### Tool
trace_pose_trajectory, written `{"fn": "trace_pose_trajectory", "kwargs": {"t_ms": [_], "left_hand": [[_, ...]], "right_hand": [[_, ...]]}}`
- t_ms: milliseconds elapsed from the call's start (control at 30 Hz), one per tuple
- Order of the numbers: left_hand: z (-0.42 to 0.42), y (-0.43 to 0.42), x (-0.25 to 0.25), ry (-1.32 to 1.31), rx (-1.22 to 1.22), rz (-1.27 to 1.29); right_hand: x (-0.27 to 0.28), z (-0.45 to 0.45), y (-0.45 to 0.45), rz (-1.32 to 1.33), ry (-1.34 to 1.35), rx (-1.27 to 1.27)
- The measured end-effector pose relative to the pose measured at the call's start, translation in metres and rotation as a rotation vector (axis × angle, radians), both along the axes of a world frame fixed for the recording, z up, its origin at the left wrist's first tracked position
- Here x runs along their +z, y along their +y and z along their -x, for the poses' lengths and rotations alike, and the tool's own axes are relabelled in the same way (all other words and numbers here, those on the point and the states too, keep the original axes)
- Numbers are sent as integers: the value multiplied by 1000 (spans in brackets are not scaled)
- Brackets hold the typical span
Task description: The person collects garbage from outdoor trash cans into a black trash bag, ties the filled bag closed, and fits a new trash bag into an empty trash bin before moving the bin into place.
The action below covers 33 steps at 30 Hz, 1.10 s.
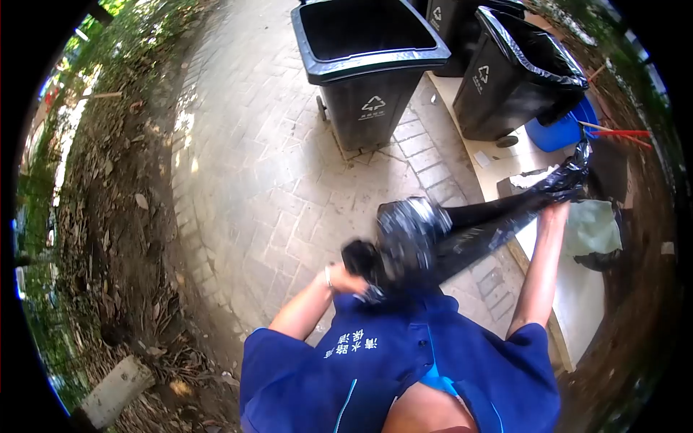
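Note:
A black plastic bag [469,242] stretches between my two hands in front of my chest. My left hand [350,280] is closed on its bunched, motion-blurred end. Out to the right, my right hand [556,209] grips the other end, where the plastic gathers and rises above the fingers. Beyond the bag stands an open black wheeled bin [372,108] with a recycling mark. A second black bin [498,90], its rim covered by a black liner, stands at the upper right on a pale board.
A blue basin [556,133] with red handles [621,133] lies beside the lined bin. Another dark bin [451,32] is behind. A pale green cloth [592,227] lies right of my right hand. Leafy soil and a cut log [119,390] border the paving at left.

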<state>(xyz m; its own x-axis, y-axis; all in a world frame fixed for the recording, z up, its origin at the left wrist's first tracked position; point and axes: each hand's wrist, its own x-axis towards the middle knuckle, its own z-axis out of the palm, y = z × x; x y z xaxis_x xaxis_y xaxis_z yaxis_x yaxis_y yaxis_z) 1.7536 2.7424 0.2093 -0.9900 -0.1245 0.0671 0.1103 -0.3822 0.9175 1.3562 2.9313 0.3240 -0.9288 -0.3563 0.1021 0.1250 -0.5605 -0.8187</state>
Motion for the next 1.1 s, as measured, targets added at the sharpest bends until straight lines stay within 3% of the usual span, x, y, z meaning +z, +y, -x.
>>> {"fn": "trace_pose_trajectory", "kwargs": {"t_ms": [33, 67, 133, 167, 233, 267, 300, 333, 400, 433, 467, 500, 533, 567, 600, 633, 667, 700, 767, 800, 833, 1033, 1100], "left_hand": [[3, 2, 16, 104, -12, 248], [1, 2, 26, 56, -57, 300], [-32, -41, -15, -403, -9, 453], [-35, -64, 4, -583, 225, 238], [-78, -125, -26, -578, 1023, -168], [-102, -154, -23, -752, 1366, -165], [-117, -165, -8, -575, 1645, -184], [-124, -169, 14, -373, 1915, -193], [-111, -177, 50, -303, 2076, -249], [-88, -178, 62, -213, 1990, -314], [-54, -172, 78, -314, 1881, -413], [-22, -170, 74, -187, 1662, -489], [26, -151, 95, -308, 1558, -501], [72, -134, 99, -249, 1374, -477], [115, -116, 108, -307, 1196, -424], [161, -96, 108, -272, 1044, -430], [193, -63, 143, -303, 907, 50], [218, -41, 168, -509, 602, 78], [261, 0, 196, -493, 190, 151], [281, 27, 192, -381, 89, -8], [298, 52, 187, -266, -70, -169], [327, 82, 223, -100, -604, -247], [329, 62, 225, -103, -611, -233]], "right_hand": [[7, 8, 11, -43, 42, -121], [13, 18, 25, -106, 90, -260], [27, 44, 63, -291, 189, -611], [36, 58, 87, -418, 228, -808], [55, 84, 140, -710, 239, -1216], [65, 97, 166, -896, 201, -1397], [78, 112, 202, -1142, 175, -1503], [62, 191, 319, -1512, 466, -1655], [124, 118, 234, -1878, 666, -1192], [114, 137, 235, -1844, 1051, -1003], [103, 157, 237, -1760, 1418, -800], [89, 143, 195, -1587, 1435, -567], [71, 122, 149, -1589, 1287, -405], [44, 96, 102, -1317, 1123, -280], [24, 64, 56, -1241, 939, -101], [-19, 56, 32, -1285, 730, 44], [-26, 19, -6, -1212, 721, 203], [-39, -4, -32, -1286, 631, 339], [-58, -40, -59, -1286, 499, 708], [-68, -48, -64, -1222, 478, 807], [-75, -52, -67, -1172, 451, 884], [-94, -26, -82, -987, 233, 986], [-94, -8, -96, -938, 173, 949]]}}
